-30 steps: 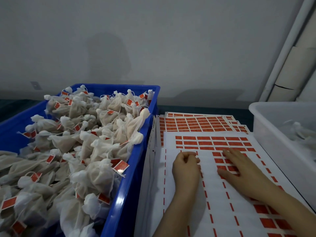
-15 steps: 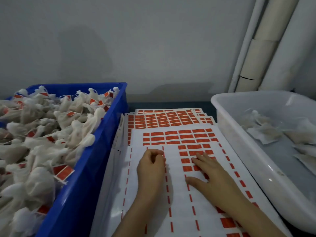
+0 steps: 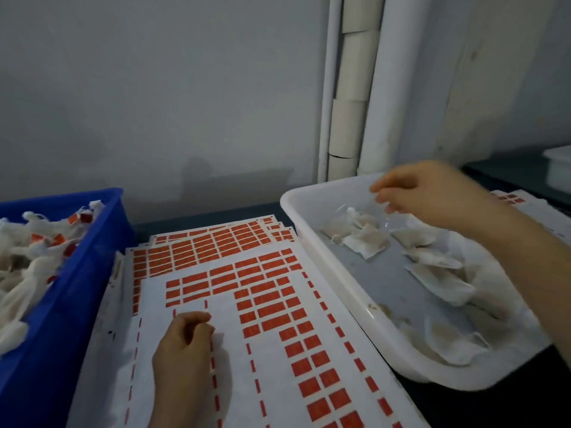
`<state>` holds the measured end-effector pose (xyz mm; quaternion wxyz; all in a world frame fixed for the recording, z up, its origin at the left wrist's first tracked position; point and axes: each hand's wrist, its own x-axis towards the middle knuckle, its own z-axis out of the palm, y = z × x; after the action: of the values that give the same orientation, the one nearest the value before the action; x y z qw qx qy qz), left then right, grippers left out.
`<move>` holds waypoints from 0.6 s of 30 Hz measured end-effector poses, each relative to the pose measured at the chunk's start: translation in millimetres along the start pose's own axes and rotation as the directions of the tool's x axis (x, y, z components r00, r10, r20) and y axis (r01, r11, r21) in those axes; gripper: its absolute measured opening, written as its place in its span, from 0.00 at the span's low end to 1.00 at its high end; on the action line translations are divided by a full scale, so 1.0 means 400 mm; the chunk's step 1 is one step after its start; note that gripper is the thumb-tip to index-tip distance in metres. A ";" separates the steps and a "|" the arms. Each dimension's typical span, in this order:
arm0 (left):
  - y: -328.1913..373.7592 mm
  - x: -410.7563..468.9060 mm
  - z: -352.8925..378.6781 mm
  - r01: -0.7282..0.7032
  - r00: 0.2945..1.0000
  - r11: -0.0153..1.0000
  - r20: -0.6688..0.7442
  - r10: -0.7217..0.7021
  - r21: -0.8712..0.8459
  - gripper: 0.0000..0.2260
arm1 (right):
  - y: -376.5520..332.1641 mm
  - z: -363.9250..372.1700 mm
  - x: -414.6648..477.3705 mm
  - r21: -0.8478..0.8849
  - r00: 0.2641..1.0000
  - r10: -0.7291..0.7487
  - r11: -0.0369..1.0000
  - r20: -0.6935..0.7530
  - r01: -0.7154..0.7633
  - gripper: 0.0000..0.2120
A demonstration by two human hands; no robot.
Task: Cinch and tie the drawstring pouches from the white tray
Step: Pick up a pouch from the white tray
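Observation:
A white tray [image 3: 312, 239] stands at the right and holds several flat, untied white pouches [image 3: 366, 240]. My right hand [image 3: 432, 196] hovers over the tray's far end, just above a pouch. Its fingers are bent downward and blurred, with nothing plainly held in them. My left hand [image 3: 185, 350] rests on the top sticker sheet [image 3: 272, 304] at the lower middle. The fingers are curled into a loose fist, with nothing visible in it. A blue crate [image 3: 61, 319] at the left is piled with tied pouches carrying red tags [image 3: 34, 251].
Sheets of red stickers [image 3: 216, 242] are stacked between the crate and the tray. A grey wall and white pipes [image 3: 349, 88] stand behind. More sticker sheets [image 3: 525, 205] and a white container [image 3: 559, 165] sit at the far right.
My right hand left the sticker sheet and moved up and right over the white tray. The view swung right, showing more of the tray. My left hand stays curled on the sheet.

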<state>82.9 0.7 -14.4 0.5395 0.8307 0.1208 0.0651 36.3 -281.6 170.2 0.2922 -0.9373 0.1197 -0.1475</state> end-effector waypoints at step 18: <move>0.016 0.005 -0.002 0.043 0.999 0.999 -0.003 -0.043 -0.029 0.06 | 0.072 0.364 0.232 0.081 0.918 -0.006 0.996 0.396 -0.028 0.26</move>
<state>85.5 -0.5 -8.1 0.5526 0.8198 0.1388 0.0568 168.8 -258.9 57.9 0.3505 -0.9339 0.0570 0.0416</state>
